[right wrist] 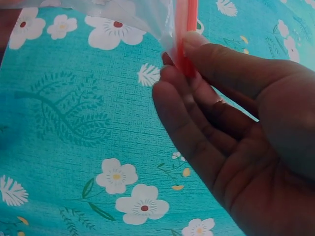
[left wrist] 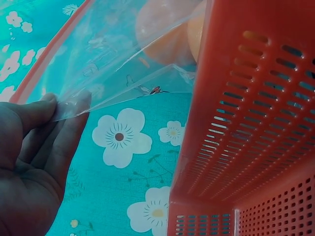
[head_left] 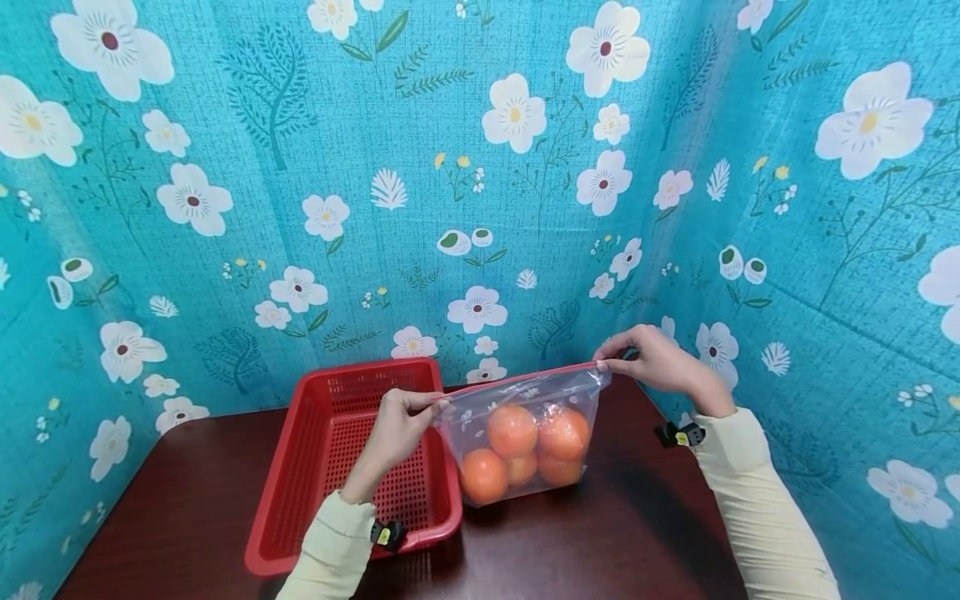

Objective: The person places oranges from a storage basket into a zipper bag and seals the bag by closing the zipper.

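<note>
A clear zip bag [head_left: 551, 387] with a red strip along its top edge stands on the table, bulging with several oranges [head_left: 512, 430]. My left hand [head_left: 395, 429] pinches the bag's upper left corner between thumb and fingers, above the basket's right rim. At the opposite corner, my right hand [head_left: 660, 362] pinches the end of the red strip, slightly higher than the left. The strip runs taut between both hands. In the right wrist view, the thumb of the right hand [right wrist: 236, 113] presses the strip's end against the fingers.
A red plastic basket [head_left: 270, 492] with slotted walls sits left of the bag, under my left forearm. Both rest on a dark brown table [head_left: 570, 550]. Blue flowered cloth [head_left: 390, 250] hangs behind the table and along its right side.
</note>
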Available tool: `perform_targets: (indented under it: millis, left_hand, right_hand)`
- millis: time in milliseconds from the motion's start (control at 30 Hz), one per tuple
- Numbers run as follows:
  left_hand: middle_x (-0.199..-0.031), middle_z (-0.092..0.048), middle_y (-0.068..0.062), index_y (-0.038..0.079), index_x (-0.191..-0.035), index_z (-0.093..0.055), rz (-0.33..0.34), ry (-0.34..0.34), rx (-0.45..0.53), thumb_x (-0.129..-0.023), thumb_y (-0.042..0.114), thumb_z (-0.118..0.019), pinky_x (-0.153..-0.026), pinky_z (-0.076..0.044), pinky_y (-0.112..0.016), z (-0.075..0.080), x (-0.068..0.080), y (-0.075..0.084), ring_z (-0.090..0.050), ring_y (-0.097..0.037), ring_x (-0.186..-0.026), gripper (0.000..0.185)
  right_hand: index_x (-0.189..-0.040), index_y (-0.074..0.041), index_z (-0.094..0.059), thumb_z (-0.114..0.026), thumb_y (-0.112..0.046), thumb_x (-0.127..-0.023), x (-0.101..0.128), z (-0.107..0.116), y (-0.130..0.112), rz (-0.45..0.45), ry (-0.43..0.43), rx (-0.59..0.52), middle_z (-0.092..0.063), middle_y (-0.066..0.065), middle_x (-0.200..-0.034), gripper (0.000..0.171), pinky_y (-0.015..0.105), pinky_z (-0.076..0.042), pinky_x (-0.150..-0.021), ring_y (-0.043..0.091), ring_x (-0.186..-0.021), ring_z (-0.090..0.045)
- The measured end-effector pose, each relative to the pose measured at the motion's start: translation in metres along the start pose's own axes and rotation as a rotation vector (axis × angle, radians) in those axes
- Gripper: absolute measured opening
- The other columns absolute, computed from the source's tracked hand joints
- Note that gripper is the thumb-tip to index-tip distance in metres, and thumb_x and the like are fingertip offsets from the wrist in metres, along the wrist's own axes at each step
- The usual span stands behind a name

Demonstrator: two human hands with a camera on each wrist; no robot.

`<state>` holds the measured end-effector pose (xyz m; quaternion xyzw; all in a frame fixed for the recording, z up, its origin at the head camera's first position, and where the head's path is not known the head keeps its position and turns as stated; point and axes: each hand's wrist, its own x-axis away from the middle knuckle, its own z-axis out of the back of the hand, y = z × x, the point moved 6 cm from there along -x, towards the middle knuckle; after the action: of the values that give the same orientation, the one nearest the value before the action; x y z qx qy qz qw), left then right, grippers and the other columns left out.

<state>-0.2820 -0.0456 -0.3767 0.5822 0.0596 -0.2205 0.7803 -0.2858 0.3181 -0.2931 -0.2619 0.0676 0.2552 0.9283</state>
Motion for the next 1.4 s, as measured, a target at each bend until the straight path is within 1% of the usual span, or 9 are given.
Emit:
perform_targets:
  millis: [200,400,600,733,833,967,1067,1200,1400]
  left_hand:
    - [-0.096,-0.079,-0.011,0.005,-0.108,-0.080,-0.020,-0.002,-0.005,-0.098,0.013,-0.068,-0.072,-0.062,-0.037,-0.001,0.000,0.004,-0.075,-0.020,-0.079,0.017]
    - [-0.098,-0.078,-0.012,0.004,-0.110,-0.079,-0.022,-0.008,0.016,-0.098,0.010,-0.068,-0.075,-0.063,-0.039,-0.002,0.000,0.006,-0.075,-0.019,-0.082,0.018]
    - [-0.096,-0.078,-0.014,0.003,-0.110,-0.079,-0.009,0.012,0.043,-0.098,0.011,-0.067,-0.075,-0.062,-0.039,0.000,0.001,0.003,-0.075,-0.025,-0.081,0.018]
    - [-0.097,-0.078,-0.015,0.004,-0.111,-0.079,-0.011,0.011,0.055,-0.099,0.012,-0.067,-0.075,-0.062,-0.041,0.000,0.002,0.002,-0.075,-0.027,-0.082,0.019]
    - [-0.097,-0.078,-0.014,0.004,-0.111,-0.079,-0.015,-0.002,0.046,-0.099,0.012,-0.067,-0.074,-0.062,-0.041,0.001,0.002,0.002,-0.074,-0.025,-0.082,0.019]
    - [-0.097,-0.078,-0.012,0.006,-0.113,-0.078,-0.007,-0.074,0.019,-0.099,0.014,-0.067,-0.074,-0.062,-0.042,0.003,0.001,0.001,-0.073,-0.025,-0.082,0.019]
    - [-0.103,-0.077,-0.010,0.008,-0.119,-0.075,0.017,-0.217,0.012,-0.098,0.017,-0.069,-0.079,-0.062,-0.044,0.000,0.003,-0.003,-0.074,-0.025,-0.088,0.024]
    - [-0.106,-0.077,-0.008,0.010,-0.120,-0.075,0.034,-0.393,-0.030,-0.095,0.018,-0.073,-0.078,-0.062,-0.035,-0.006,0.010,-0.012,-0.074,-0.021,-0.087,0.027]
    - [-0.099,-0.078,-0.010,0.013,-0.109,-0.080,0.019,-0.390,-0.086,-0.096,0.013,-0.071,-0.060,-0.052,-0.024,-0.006,0.010,-0.006,-0.063,-0.020,-0.068,0.017]
  right_hand:
    - [-0.103,-0.013,-0.080,-0.070,-0.015,-0.097,0.006,0.004,0.002,0.011,0.043,-0.055,-0.076,0.000,-0.097,0.012,0.032,-0.059,-0.074,0.020,-0.085,-0.068]
    - [-0.105,-0.011,-0.079,-0.070,-0.015,-0.097,0.011,0.003,0.004,0.002,0.085,-0.095,-0.076,0.003,-0.101,0.013,0.027,-0.059,-0.075,0.019,-0.088,-0.069]
    - [-0.113,-0.005,-0.076,-0.075,-0.013,-0.093,0.018,-0.014,0.022,-0.035,0.168,-0.239,-0.074,0.011,-0.104,0.022,0.024,-0.060,-0.075,0.019,-0.086,-0.071]
    - [-0.124,-0.005,-0.070,-0.078,-0.019,-0.091,0.022,-0.040,0.037,-0.092,0.106,-0.351,-0.074,0.011,-0.108,0.036,0.027,-0.060,-0.078,0.017,-0.089,-0.072]
    - [-0.123,-0.006,-0.071,-0.077,-0.022,-0.092,0.023,-0.059,0.045,-0.117,0.031,-0.419,-0.076,0.010,-0.108,0.035,0.030,-0.061,-0.081,0.018,-0.090,-0.074]
    - [-0.109,-0.007,-0.078,-0.076,-0.019,-0.093,0.024,-0.067,0.046,-0.099,0.030,-0.456,-0.078,0.009,-0.100,0.020,0.033,-0.062,-0.076,0.022,-0.084,-0.074]
    - [-0.099,-0.007,-0.080,-0.076,-0.016,-0.092,0.025,-0.065,0.043,-0.076,0.058,-0.445,-0.078,0.007,-0.093,0.012,0.033,-0.062,-0.071,0.022,-0.078,-0.073]
    - [-0.096,-0.009,-0.081,-0.077,-0.016,-0.091,0.027,-0.063,0.037,-0.066,0.071,-0.428,-0.077,0.006,-0.092,0.009,0.035,-0.062,-0.069,0.022,-0.077,-0.071]
    - [-0.085,-0.010,-0.080,-0.080,-0.014,-0.089,0.031,-0.054,0.031,-0.049,0.052,-0.403,-0.077,0.005,-0.083,0.005,0.033,-0.061,-0.063,0.022,-0.070,-0.071]
